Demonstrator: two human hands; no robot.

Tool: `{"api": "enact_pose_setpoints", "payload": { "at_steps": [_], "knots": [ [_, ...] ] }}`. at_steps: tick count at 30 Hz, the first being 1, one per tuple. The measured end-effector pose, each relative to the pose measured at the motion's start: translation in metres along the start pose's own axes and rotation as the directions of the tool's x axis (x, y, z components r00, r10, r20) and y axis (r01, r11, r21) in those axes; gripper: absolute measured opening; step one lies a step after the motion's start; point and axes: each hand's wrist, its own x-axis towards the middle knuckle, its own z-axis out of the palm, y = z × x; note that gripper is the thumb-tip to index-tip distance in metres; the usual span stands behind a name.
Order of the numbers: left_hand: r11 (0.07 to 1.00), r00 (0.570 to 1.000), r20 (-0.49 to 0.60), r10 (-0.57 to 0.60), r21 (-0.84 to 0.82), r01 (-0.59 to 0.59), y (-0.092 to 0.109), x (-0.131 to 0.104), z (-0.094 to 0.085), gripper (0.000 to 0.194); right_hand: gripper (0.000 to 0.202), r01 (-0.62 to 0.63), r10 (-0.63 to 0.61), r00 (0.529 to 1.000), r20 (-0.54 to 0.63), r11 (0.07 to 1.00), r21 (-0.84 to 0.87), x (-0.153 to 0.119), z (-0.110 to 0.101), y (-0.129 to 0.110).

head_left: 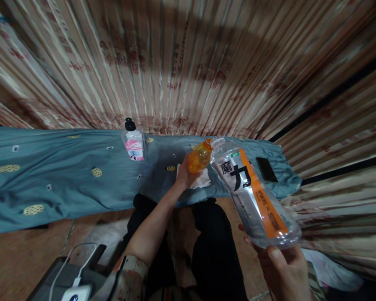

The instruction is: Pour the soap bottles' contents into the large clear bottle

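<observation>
My left hand (pixel 185 172) is wrapped round a small orange bottle (pixel 200 156), which tilts up to the right. My right hand (pixel 280 261) grips the base of a large clear plastic bottle (pixel 250 194) with a silver and orange label. The large bottle is tipped so that its neck points up and left. The two bottle mouths meet or nearly meet; I cannot tell whether they touch. Below my left hand lies a crumpled white tissue (pixel 202 179) on the blue-green cloth (pixel 113 184).
A pump bottle (pixel 133 144) with a pink label and black top stands on the cloth to the left. A black phone (pixel 267 169) lies at the right. Patterned curtains (pixel 175 62) hang behind. A white device (pixel 77 292) with a cable sits at lower left.
</observation>
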Motion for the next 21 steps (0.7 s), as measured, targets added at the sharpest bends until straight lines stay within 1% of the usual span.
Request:
{"api": "enact_pose_setpoints", "payload": {
  "at_steps": [2, 5, 9, 13, 17, 21],
  "knots": [
    [1.000, 1.000, 0.005, -0.010, 0.002, 0.010, 0.001, 0.000, 0.000, 0.063, 0.064, -0.004, 0.004, 1.000, -0.014, 1.000, 0.003, 0.001, -0.002, 0.001],
    [1.000, 1.000, 0.004, -0.018, 0.013, 0.017, 0.001, 0.000, 0.000, 0.063, 0.070, -0.028, 0.028, 1.000, 0.009, 0.999, 0.024, 0.003, -0.006, 0.002],
    [1.000, 1.000, -0.003, -0.001, -0.011, 0.001, -0.005, 0.001, 0.002, 0.066, 0.067, -0.026, 0.024, 0.999, 0.034, 0.999, 0.047, 0.003, -0.007, 0.002],
    [1.000, 1.000, 0.009, 0.015, -0.014, -0.015, -0.008, 0.001, 0.003, 0.067, 0.064, -0.017, 0.016, 0.999, 0.040, 1.000, 0.023, 0.004, -0.010, 0.005],
    [1.000, 1.000, 0.013, -0.004, 0.016, 0.003, -0.005, 0.001, 0.001, 0.065, 0.067, -0.009, 0.010, 0.999, 0.034, 1.000, -0.023, 0.005, -0.014, 0.009],
    [1.000, 1.000, 0.014, 0.000, 0.020, 0.000, -0.001, 0.001, -0.001, 0.057, 0.067, -0.022, 0.022, 1.000, 0.019, 0.999, -0.032, 0.001, -0.007, 0.004]
  ]
}}
